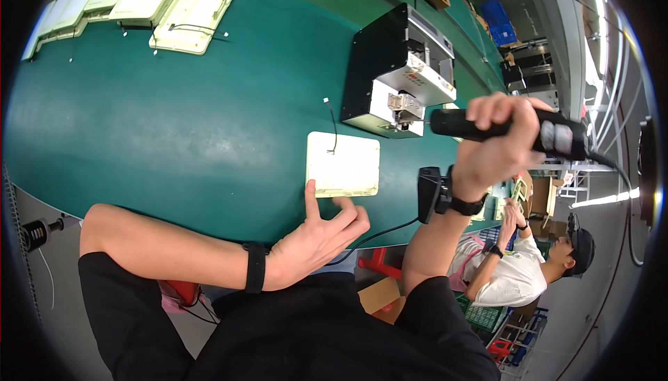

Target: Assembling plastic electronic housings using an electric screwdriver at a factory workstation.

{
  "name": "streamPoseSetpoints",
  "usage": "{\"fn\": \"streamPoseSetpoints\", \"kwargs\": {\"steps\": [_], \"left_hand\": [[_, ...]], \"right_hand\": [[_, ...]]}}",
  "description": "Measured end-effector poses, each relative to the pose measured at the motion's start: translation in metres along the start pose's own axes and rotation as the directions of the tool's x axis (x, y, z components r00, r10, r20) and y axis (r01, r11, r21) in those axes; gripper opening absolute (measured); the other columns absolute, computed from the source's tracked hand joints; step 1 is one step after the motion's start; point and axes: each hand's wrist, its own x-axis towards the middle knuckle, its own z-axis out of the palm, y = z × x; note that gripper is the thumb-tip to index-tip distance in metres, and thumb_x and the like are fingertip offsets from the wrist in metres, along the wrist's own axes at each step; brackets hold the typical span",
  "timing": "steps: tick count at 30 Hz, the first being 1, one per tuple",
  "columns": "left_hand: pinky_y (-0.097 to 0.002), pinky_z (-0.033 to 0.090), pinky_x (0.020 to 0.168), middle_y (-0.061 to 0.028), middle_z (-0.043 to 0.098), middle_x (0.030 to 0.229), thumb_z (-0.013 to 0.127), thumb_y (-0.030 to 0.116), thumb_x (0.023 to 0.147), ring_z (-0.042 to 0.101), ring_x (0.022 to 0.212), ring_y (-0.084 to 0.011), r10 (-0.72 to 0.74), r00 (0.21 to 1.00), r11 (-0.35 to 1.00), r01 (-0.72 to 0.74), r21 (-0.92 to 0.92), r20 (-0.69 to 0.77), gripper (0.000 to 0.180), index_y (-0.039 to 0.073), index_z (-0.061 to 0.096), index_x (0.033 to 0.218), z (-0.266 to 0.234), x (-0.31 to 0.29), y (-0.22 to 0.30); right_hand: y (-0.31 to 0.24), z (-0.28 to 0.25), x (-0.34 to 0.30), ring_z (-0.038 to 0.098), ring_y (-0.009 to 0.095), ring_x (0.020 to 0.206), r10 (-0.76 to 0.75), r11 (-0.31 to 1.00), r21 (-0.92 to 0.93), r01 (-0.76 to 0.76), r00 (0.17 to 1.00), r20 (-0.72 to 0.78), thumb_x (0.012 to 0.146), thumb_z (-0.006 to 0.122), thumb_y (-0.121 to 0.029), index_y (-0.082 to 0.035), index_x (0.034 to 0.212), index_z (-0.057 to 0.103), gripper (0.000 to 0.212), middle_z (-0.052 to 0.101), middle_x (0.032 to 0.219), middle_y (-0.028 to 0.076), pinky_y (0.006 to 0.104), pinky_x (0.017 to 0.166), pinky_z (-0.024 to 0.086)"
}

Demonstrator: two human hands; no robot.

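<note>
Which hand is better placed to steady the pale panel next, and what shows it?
Probably the person's left hand: it holds nothing and appears to touch the near left corner of the pale panel. The right hand is raised off the table, wrapped around a black corded tool.

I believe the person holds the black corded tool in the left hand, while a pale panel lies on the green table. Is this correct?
No: the head view shows the black corded tool in the right hand, not the left hand. A pale panel does lie on the green table.
</note>
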Motion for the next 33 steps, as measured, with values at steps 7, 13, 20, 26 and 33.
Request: {"fn": "streamPoseSetpoints", "kwargs": {"steps": [7, 13, 20, 26, 33], "left_hand": [[-0.0725, 0.047, 0.102, -0.0012, 0.032, 0.068, 0.058, 0.020, 0.094, 0.039, 0.059, -0.0160, -0.016, 0.998, 0.993, 0.024, -0.112, 0.067, 0.014, 0.008, 0.051, 0.092, 0.008, -0.001, 0.006], [-0.0705, 0.050, 0.100, 0.0043, 0.017, 0.054, 0.057, 0.016, 0.093, 0.026, 0.046, -0.0107, 0.019, 0.997, 0.999, -0.016, -0.043, 0.074, 0.023, 0.011, 0.039, 0.079, 0.013, 0.001, 0.005], [-0.0694, 0.051, 0.099, 0.0042, 0.019, 0.054, 0.061, 0.021, 0.093, 0.028, 0.047, -0.0115, 0.032, 0.992, 0.999, -0.026, -0.046, 0.124, 0.030, 0.011, 0.039, 0.076, 0.011, -0.003, 0.004], [-0.0564, 0.059, 0.081, -0.0023, 0.044, 0.062, 0.066, 0.021, 0.090, 0.054, 0.059, -0.0165, -0.101, 0.994, 0.894, 0.112, -0.435, 0.048, 0.023, 0.005, 0.052, 0.082, -0.019, 0.020, -0.025], [-0.0423, 0.057, 0.065, -0.0131, 0.062, 0.086, 0.066, 0.006, 0.082, 0.067, 0.077, -0.0270, -0.134, 0.986, 0.877, 0.165, -0.451, 0.100, 0.014, -0.001, 0.057, 0.090, -0.016, 0.037, -0.104]], "right_hand": [[-0.004, -0.015, -0.020, 0.041, 0.014, 0.048, 0.065, 0.998, 0.016, -0.066, 0.996, 0.057, 0.097, 0.057, -0.006, -0.005, 0.105, 0.051, 0.009, 0.045, 0.066, 0.004, 0.0317, 0.047, 0.039], [-0.034, -0.048, -0.063, 0.044, 0.017, 0.047, 0.119, 0.972, 0.180, -0.154, 0.975, 0.189, 0.099, 0.059, -0.012, -0.005, 0.114, 0.046, 0.021, 0.047, 0.064, 0.006, 0.0336, 0.047, 0.043], [-0.023, -0.020, -0.045, 0.040, 0.015, 0.048, 0.071, 0.989, 0.108, -0.097, 0.974, 0.216, 0.100, 0.053, -0.017, -0.008, 0.109, 0.051, 0.013, 0.043, 0.064, 0.003, 0.0308, 0.047, 0.039], [-0.008, -0.011, 0.004, 0.044, 0.016, 0.049, -0.054, 0.998, 0.036, 0.052, 0.997, 0.060, 0.098, 0.055, -0.010, -0.004, 0.102, 0.054, 0.007, 0.046, 0.065, 0.006, 0.0345, 0.049, 0.042], [0.003, -0.012, 0.006, 0.047, 0.017, 0.050, 0.092, 0.996, 0.005, -0.093, 0.992, 0.083, 0.097, 0.057, -0.006, -0.002, 0.098, 0.054, 0.004, 0.047, 0.065, 0.007, 0.0343, 0.049, 0.043]]}}
